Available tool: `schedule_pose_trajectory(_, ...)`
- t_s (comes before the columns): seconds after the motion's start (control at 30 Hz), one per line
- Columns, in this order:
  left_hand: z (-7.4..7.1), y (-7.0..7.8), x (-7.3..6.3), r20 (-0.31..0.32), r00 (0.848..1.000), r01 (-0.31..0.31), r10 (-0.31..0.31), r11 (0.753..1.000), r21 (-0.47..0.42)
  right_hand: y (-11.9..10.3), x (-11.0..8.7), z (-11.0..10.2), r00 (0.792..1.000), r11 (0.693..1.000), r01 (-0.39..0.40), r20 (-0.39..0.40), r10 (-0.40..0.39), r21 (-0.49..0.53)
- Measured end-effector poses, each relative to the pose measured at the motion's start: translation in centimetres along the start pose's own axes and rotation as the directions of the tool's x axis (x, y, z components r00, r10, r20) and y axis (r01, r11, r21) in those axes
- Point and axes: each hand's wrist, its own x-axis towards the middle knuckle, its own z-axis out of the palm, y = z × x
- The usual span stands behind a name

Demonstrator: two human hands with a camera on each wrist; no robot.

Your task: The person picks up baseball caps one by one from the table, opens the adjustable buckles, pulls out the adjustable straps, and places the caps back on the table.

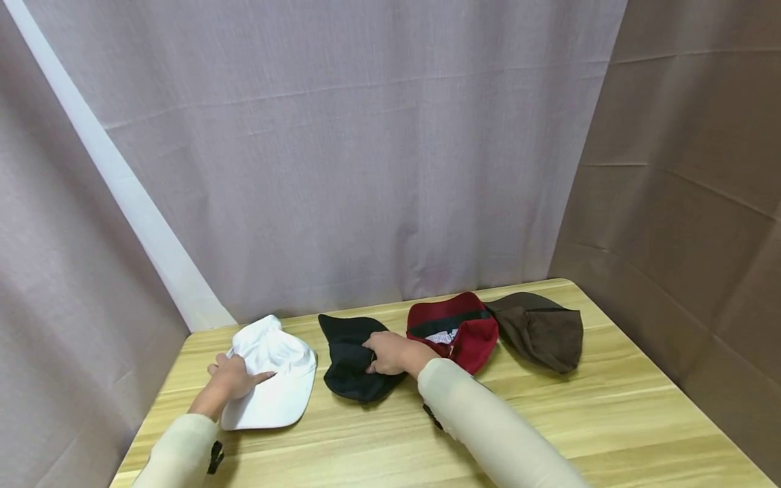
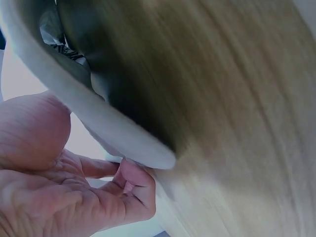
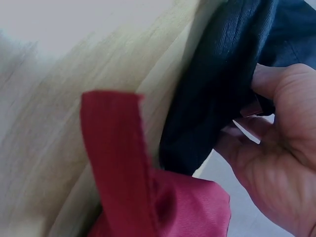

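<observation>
A white cap (image 1: 281, 390) lies at the left of the table, its brim toward the near side. My left hand (image 1: 234, 377) grips its left side, thumb over the fabric; in the left wrist view the curled fingers (image 2: 136, 195) meet the cap's edge (image 2: 123, 131). To its right is a black cap (image 1: 350, 369), crumpled and partly covered by my right hand (image 1: 390, 352). In the right wrist view, thumb and fingers of that hand (image 3: 281, 133) pinch the black cloth (image 3: 212, 94); some fingertips are hidden behind it.
Right of the black cap, a dark red cap (image 1: 478, 342) lies with its inside showing, close to my right forearm. A brown cap (image 1: 549, 335) touches it farther right. All lie on a wood-grain table (image 1: 610, 407), with grey curtains (image 1: 366, 169) behind and beside it.
</observation>
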Motion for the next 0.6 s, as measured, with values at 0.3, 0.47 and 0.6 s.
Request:
schedule_pose_trajectory(0.3,-0.1,-0.5,-0.3,-0.016,0.999,-0.032,0.032,0.999,0.008,0.3,0.0,0.2,1.0,1.0,0.018,-0.006,-0.018,0.023)
schedule_pose_trajectory(0.47,-0.6,-0.8,0.2,0.003,0.997,-0.077,0.077,0.996,0.043,0.4,-0.1,0.0,1.0,1.0,0.0,0.005,0.0,0.025)
schedule_pose_trajectory(0.6,-1.2,-1.1,0.3,0.023,0.995,-0.098,0.097,0.995,0.028,0.4,0.0,0.0,1.0,0.999,-0.021,0.017,0.021,0.031)
